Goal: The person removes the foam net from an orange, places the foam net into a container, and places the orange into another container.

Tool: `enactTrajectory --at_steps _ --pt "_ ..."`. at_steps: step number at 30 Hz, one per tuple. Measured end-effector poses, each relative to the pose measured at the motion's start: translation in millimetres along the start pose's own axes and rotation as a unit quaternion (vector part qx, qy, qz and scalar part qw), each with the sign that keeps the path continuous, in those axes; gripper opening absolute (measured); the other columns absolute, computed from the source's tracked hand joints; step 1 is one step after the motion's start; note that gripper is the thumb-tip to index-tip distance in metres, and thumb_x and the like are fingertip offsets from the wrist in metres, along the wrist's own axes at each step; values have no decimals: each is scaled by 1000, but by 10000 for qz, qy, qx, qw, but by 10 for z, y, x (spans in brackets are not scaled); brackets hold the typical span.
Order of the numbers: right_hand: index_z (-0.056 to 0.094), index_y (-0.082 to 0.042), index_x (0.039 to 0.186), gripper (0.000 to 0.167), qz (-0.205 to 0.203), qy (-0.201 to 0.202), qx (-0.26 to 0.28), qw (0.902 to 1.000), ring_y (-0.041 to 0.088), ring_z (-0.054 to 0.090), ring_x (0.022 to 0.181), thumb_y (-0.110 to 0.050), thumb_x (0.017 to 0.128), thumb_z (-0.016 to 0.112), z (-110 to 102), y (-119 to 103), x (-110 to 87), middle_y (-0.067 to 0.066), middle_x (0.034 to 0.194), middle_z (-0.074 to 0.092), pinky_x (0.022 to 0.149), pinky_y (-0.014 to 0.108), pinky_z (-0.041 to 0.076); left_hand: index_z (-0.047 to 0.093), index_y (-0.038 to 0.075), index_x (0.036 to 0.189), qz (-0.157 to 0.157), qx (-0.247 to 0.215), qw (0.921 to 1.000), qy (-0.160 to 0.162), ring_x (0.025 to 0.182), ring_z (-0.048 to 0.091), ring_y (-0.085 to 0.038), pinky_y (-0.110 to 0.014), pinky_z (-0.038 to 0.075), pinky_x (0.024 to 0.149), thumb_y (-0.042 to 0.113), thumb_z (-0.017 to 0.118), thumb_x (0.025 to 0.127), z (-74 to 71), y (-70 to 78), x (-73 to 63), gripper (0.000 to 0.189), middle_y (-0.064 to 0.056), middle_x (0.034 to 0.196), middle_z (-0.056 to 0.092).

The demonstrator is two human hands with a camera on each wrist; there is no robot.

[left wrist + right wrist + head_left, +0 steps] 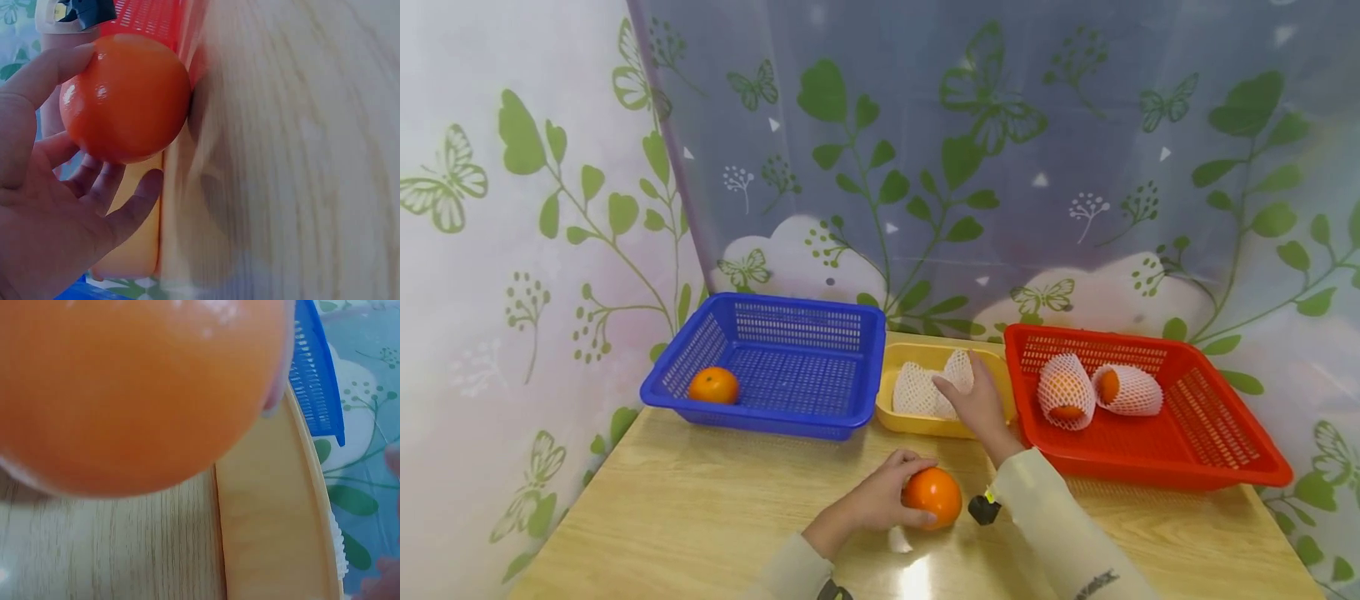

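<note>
My left hand (880, 496) grips an orange (934, 497) low over the near middle of the table, thumb on one side and fingers on the other. The left wrist view shows the same orange (125, 97) whole and glossy; it fills much of the right wrist view. Reaching forward, my right hand (981, 404) is in the yellow basket (925, 427), its thumb and fingers round a white foam net sleeve (958, 371). A second foam net sleeve (915, 389) lies left of it in the basket. Only blurred fingertips of this hand show in the right wrist view.
To the left, a blue basket (797, 375) holds a bare orange (713, 386). A red basket (1150, 454) on the right holds two oranges in foam nets (1066, 392). All three baskets stand along the table's back, before a patterned curtain (917, 208).
</note>
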State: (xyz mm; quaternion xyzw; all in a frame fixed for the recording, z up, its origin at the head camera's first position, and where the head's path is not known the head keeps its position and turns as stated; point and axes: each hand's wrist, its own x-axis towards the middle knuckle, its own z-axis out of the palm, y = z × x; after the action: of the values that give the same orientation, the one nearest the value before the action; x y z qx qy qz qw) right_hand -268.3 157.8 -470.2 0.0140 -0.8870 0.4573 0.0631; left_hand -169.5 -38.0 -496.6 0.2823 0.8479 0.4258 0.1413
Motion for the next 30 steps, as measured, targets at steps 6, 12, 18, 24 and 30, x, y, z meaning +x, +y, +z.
enactTrajectory --at_steps 6,12,18,24,30 --pt "30 -13 153 79 -1241 -743 -273 9891 38 21 144 -43 90 68 41 -95 -31 14 159 21 110 64 22 49 15 135 91 -59 9998 -160 116 52 -17 -36 44 100 27 83 78 10 -18 -2 67 -3 131 51" --pt "36 -17 151 73 -2034 -1428 -570 9670 38 27 142 -39 89 69 71 -253 -55 9 159 24 108 66 24 45 20 130 185 -272 9989 -326 112 55 -11 -30 46 96 25 83 77 9 -22 -12 66 0 129 56" --pt "36 -17 151 66 -2476 -2151 -1044 9389 36 23 144 -44 95 59 161 -324 -52 6 160 22 111 65 20 47 19 130 142 -257 9983 -502 108 56 -10 -27 47 92 28 83 76 -58 -24 -63 66 2 124 57" --pt "42 -19 148 57 -2524 -2328 -1095 9328 31 18 146 -44 98 53 293 -345 -92 1 159 25 113 62 18 50 22 125 93 -398 9909 -1280 99 57 -5 -23 48 86 27 80 77 -249 47 -158 57 5 115 58" --pt "53 -11 140 54 -2467 -1749 -845 9494 37 25 143 -41 95 60 424 -423 -171 5 153 38 112 59 24 49 18 124 383 -800 9731 -2128 100 57 -5 -23 49 88 20 77 79 -592 175 -238 52 7 111 57"
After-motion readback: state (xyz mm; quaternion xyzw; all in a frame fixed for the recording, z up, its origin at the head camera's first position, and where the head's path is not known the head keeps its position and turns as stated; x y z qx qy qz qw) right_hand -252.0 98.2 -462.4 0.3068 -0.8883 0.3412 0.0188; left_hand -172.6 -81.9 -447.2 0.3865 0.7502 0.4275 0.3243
